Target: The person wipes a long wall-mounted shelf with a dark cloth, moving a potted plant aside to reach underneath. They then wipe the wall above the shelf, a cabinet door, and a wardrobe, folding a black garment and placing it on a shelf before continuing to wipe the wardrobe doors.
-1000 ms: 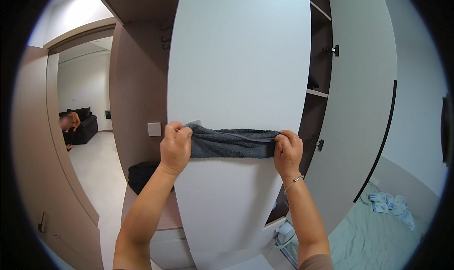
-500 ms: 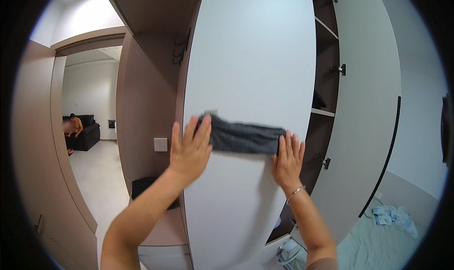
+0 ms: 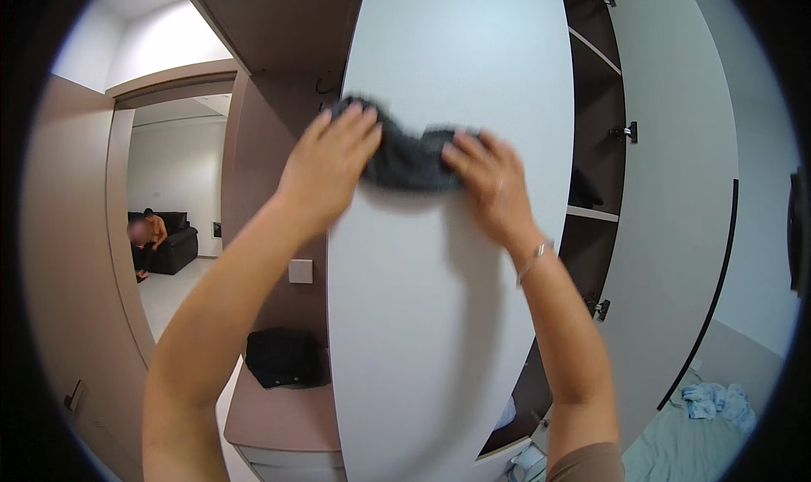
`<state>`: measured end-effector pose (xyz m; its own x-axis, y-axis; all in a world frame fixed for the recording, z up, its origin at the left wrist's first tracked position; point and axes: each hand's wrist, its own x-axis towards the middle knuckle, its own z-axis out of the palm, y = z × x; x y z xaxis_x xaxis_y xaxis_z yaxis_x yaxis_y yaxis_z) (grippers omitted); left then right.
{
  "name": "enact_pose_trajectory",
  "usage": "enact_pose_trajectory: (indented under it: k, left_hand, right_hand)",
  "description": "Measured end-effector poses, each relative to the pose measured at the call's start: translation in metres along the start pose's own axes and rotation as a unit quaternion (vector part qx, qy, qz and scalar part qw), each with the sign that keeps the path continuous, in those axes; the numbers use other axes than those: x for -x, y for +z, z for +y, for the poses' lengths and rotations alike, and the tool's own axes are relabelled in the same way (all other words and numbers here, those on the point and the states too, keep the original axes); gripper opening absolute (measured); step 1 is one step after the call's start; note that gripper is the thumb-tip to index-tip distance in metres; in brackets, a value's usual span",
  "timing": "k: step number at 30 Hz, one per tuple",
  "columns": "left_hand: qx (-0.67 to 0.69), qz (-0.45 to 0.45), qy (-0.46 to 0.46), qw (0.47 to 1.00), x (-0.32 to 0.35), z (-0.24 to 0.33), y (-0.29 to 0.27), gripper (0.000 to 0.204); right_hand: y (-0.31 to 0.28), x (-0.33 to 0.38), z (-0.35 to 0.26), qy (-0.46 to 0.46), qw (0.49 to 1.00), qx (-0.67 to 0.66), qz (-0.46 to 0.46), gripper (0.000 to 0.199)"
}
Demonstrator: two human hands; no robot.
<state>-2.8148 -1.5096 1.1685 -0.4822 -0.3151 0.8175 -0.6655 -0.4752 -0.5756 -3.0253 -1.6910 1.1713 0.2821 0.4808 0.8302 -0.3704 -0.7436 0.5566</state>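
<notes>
A dark grey cloth lies bunched against a tall white wardrobe door panel, sagging in the middle. My left hand has its fingers over the cloth's left end, near the panel's left edge. At the cloth's other end, my right hand grips it with bent fingers. Both hands are somewhat blurred, and the thumbs are hard to make out. A thin bracelet circles my right wrist.
Right of the panel stand dark shelves and an open wardrobe door. A black bag sits on a brown bench at left. Through the doorway, people sit on a black sofa. Crumpled blue-white fabric lies on a bed.
Both hands have moved up the panel and a little left with the cloth. The cloth was stretched nearly straight and is now bunched, with my hands closer together.
</notes>
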Motion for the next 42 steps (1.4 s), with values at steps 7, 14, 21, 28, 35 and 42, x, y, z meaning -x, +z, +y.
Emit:
enact_pose_trajectory:
  k: [7,14,21,28,35,42]
  left_hand:
    - [0.109,-0.068,-0.024,0.991,0.061,0.051,-0.003,0.070]
    - [0.005,0.016,-0.120,0.993,-0.052,0.000,0.017,0.055]
    - [0.086,-0.106,-0.083,0.987,0.085,0.051,-0.014,0.064]
    - [0.138,-0.270,-0.059,0.951,0.237,0.180,-0.035,0.073]
    - [0.219,-0.309,-0.080,0.922,0.331,0.299,-0.046,0.070]
    - [0.200,-0.260,-0.060,0.943,0.246,0.252,-0.025,0.075]
  right_hand:
    - [0.000,0.065,-0.054,-0.029,0.984,-0.020,-0.172,0.058]
    - [0.033,-0.050,0.006,0.065,0.996,0.055,-0.009,0.053]
    - [0.014,0.076,-0.026,0.013,0.993,-0.013,-0.113,0.057]
    - [0.014,0.277,-0.118,0.038,0.974,-0.076,-0.209,0.060]
    - [-0.007,0.461,-0.201,0.116,0.940,-0.096,-0.305,0.061]
    - [-0.001,0.380,-0.156,0.249,0.940,-0.080,-0.218,0.058]
